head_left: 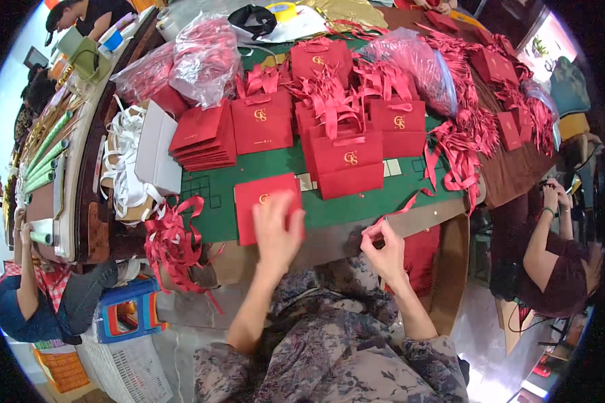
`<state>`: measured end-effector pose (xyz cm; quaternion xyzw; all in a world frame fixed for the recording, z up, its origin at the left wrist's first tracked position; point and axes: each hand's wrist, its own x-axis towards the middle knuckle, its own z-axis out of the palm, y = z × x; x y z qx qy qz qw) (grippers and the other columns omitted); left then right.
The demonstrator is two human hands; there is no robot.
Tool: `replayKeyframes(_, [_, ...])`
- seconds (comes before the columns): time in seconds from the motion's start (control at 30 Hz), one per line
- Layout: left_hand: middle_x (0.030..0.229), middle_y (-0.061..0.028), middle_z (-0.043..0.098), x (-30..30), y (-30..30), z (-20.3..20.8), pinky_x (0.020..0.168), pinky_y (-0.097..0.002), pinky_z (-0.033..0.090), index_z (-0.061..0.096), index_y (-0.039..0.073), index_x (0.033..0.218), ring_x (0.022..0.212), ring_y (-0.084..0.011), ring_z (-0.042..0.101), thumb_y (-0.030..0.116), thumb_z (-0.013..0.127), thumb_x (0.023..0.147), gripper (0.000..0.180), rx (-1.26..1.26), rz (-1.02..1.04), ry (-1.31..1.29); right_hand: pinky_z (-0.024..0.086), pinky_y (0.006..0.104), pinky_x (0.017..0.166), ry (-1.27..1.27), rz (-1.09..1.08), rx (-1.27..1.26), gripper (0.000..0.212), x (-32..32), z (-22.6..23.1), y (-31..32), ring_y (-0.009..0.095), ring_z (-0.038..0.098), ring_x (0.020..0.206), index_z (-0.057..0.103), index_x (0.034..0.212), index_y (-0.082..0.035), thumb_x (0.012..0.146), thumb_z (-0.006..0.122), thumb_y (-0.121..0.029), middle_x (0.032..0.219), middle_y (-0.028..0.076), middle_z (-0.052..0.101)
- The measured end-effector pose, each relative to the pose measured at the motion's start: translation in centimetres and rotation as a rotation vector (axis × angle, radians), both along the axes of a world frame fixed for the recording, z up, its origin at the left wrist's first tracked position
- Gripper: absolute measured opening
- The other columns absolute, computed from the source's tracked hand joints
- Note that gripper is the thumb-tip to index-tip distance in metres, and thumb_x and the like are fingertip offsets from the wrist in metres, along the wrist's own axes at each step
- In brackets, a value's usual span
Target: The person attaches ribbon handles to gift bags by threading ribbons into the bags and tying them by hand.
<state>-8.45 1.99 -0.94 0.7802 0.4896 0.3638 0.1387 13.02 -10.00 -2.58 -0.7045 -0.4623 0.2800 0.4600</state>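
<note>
The left hand (276, 232) lies flat with fingers spread, pressing on a flat red paper bag (261, 201) at the near edge of the green mat (356, 195); it grips nothing. The right hand (383, 247) is to its right, near the tabletop (423, 218) edge, with thumb and forefinger pinched shut on the end of a red ribbon (410, 201) that runs up and to the right toward the mat.

Beyond the flat bag, a cluster of standing red bags (346, 158) with ribbon handles fills the middle of the mat. To their left a stack of folded red bags (204, 138) lies beside a grey box (156, 148) and a heap of white ribbon (124, 161). A bunch of loose red ribbons (171, 245) hangs over the near left edge. Far left, two clear plastic sacks (195, 57) hold red material; another sack (417, 64) lies at the far right, beside a long pile of red ribbons (477, 114).

A seated person (558, 262) is at the right, another person (27, 295) at the near left.
</note>
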Motion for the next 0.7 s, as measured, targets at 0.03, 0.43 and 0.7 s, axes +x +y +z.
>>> replayKeyframes(0.03, [0.121,-0.0155,0.062,-1.5,1.6,-0.6,0.098,-0.0454,0.042,0.062,0.004,0.124,0.112,-0.0351,0.055,0.016,0.074,0.084,0.043,0.036,0.055,0.056,0.053,0.0275,0.072,0.003,0.002,-0.002,0.012,0.0,0.1,0.1,0.012,0.066,0.076,0.063,0.091,0.0,0.084,0.072,-0.005,0.086,0.008,0.07])
replayKeyframes(0.43, [0.116,-0.0143,0.055,-2.7,3.5,-2.4,0.098,-0.0496,0.036,0.059,0.008,0.113,0.115,-0.0353,0.046,0.035,0.084,0.073,0.055,0.01,0.03,0.223,0.052,0.0291,0.069,-0.066,0.075,0.033,0.012,0.2,0.7,0.2,0.015,0.067,0.077,0.066,0.094,0.001,0.085,0.073,-0.003,0.083,0.009,0.067])
replayKeyframes(0.7, [0.113,-0.0136,0.054,3.3,-1.9,-2.8,0.093,-0.0491,0.035,0.058,0.008,0.114,0.111,-0.035,0.048,0.027,0.079,0.078,0.046,-0.098,-0.048,0.175,0.053,0.0277,0.066,-0.15,0.064,0.028,0.009,1.7,-0.2,-0.3,0.015,0.069,0.075,0.065,0.094,0.002,0.087,0.07,0.003,0.085,0.008,0.066])
